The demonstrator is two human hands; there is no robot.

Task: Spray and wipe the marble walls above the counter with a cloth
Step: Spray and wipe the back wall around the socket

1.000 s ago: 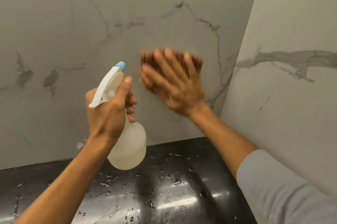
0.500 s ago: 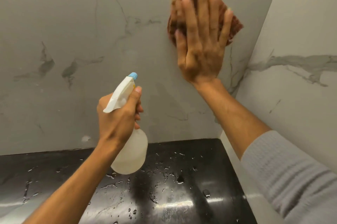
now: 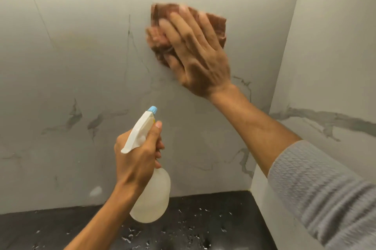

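Grey-veined marble wall [image 3: 85,66] fills my view above a wet black counter [image 3: 203,219]. At one o'clock my right hand [image 3: 195,54] lies flat, fingers spread, pressing the brown cloth [image 3: 215,25] against the stone. I'd keep the palm even and overlap strokes toward the corner. At six o'clock my left hand [image 3: 138,156] is clenched round the spray bottle [image 3: 152,198]; its translucent body looks pale, and I can't tell the fill level.
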